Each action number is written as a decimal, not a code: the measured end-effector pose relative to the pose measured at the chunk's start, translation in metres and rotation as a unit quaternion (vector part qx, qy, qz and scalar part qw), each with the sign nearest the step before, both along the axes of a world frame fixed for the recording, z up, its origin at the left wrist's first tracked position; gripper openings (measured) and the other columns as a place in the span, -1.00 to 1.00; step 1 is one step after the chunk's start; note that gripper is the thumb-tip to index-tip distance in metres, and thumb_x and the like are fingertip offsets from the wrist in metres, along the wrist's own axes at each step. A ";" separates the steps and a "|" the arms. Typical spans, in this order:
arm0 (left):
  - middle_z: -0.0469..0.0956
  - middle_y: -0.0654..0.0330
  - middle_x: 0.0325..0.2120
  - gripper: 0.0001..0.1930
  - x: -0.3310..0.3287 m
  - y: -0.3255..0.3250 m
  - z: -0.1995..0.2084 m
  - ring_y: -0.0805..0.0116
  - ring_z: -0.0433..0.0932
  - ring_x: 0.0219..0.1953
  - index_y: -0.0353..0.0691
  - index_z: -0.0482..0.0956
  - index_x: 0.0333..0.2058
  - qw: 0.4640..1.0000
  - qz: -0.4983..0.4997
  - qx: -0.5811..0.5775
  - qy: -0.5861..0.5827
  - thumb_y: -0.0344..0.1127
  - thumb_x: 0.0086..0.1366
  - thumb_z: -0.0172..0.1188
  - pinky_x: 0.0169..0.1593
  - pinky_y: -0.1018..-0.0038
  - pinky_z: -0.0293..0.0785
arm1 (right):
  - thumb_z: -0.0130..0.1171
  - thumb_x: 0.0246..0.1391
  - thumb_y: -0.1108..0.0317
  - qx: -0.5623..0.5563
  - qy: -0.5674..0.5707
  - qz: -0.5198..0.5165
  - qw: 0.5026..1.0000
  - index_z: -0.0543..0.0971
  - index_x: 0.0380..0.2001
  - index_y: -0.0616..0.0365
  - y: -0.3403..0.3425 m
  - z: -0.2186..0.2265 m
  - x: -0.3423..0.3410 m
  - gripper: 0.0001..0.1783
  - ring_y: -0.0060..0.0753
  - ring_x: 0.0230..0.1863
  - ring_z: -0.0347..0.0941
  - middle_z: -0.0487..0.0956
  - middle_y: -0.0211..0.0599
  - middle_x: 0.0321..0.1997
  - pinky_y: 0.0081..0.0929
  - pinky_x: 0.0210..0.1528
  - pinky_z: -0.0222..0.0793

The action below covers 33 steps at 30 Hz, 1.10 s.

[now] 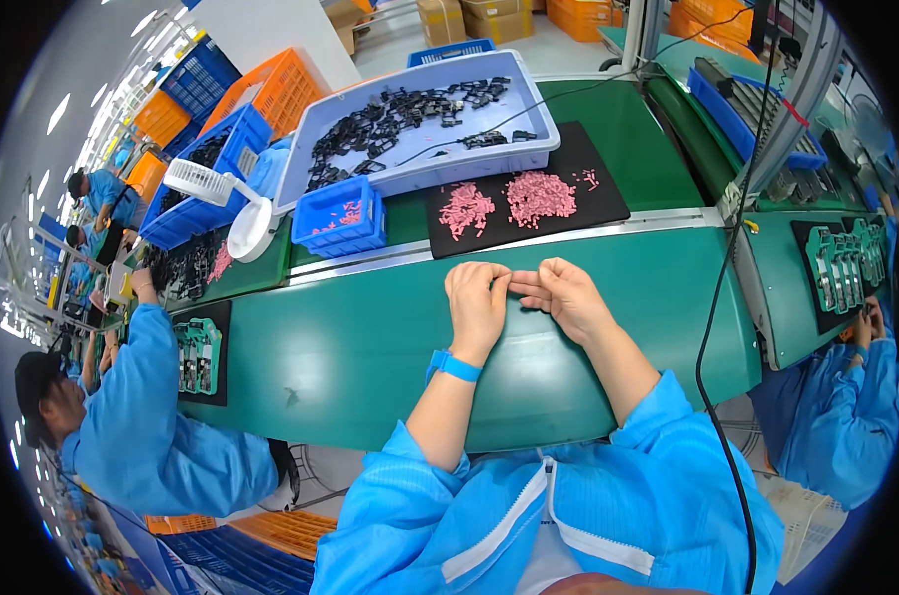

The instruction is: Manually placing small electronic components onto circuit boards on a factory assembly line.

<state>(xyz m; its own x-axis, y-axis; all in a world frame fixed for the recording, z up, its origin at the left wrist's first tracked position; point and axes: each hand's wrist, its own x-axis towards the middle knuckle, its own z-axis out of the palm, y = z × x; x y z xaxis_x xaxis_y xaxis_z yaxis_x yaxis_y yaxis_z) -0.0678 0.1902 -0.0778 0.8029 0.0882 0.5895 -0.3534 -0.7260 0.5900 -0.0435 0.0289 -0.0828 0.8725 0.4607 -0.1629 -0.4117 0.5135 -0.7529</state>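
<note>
My left hand (476,302) and my right hand (571,300) meet at the fingertips above the green work table (370,342). The left fingers are curled in, with thumb and forefinger pressed together. On the right, thumb and forefinger pinch while the other fingers reach across to the left hand. Whatever sits between the fingertips is too small or hidden to make out. A blue band (454,366) circles my left wrist. Just beyond the hands, small pink parts (541,200) lie in two main piles on a black mat (598,188).
Behind the mat a large pale-blue tub (425,177) holds many black plastic parts. A small blue bin (339,241) with pink pieces stands left, beside a white fan (252,226). A black cable (709,347) hangs at my right. Co-workers in blue sit on both sides.
</note>
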 end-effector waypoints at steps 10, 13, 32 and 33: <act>0.55 0.21 -0.49 -0.93 0.000 0.005 -0.003 0.19 0.49 -0.28 -0.18 0.57 -0.50 1.000 0.016 -0.003 0.000 -0.41 0.06 0.30 -0.03 0.30 0.29 | -0.06 0.31 0.29 0.021 0.018 0.011 1.000 0.37 -0.30 0.11 0.003 -0.003 -0.002 -0.85 -0.19 0.03 0.51 0.54 0.02 -0.01 -0.43 -0.10 0.47; 0.53 0.22 -0.51 -0.92 0.001 0.004 -0.003 0.20 0.48 -0.30 -0.17 0.56 -0.52 1.000 0.012 -0.004 -0.015 -0.42 0.04 0.31 -0.06 0.30 0.28 | -0.05 0.31 0.29 0.023 0.015 0.010 1.000 0.37 -0.30 0.11 0.001 -0.006 -0.002 -0.86 -0.23 0.01 0.52 0.55 0.00 -0.02 -0.46 -0.12 0.48; 0.54 0.07 -0.52 -0.95 0.000 0.016 -0.001 0.03 0.50 -0.39 -0.22 0.55 -0.54 0.999 -0.041 0.016 -0.031 -0.47 -0.01 0.24 -0.26 0.18 0.37 | 0.11 0.21 0.22 -0.021 -0.033 0.009 0.999 0.44 -0.27 0.11 0.010 -0.005 -0.002 -0.80 -0.21 -0.05 0.56 0.60 -0.05 -0.10 -0.41 -0.18 0.48; 0.54 0.07 -0.51 -0.95 0.001 0.005 0.000 0.03 0.50 -0.39 -0.22 0.55 -0.53 0.998 -0.042 0.005 -0.047 -0.45 -0.03 0.26 -0.25 0.17 0.37 | 0.13 0.20 0.24 -0.046 -0.029 -0.019 0.998 0.45 -0.32 0.11 0.003 -0.011 0.002 -0.82 -0.22 -0.07 0.57 0.61 -0.06 -0.13 -0.42 -0.21 0.50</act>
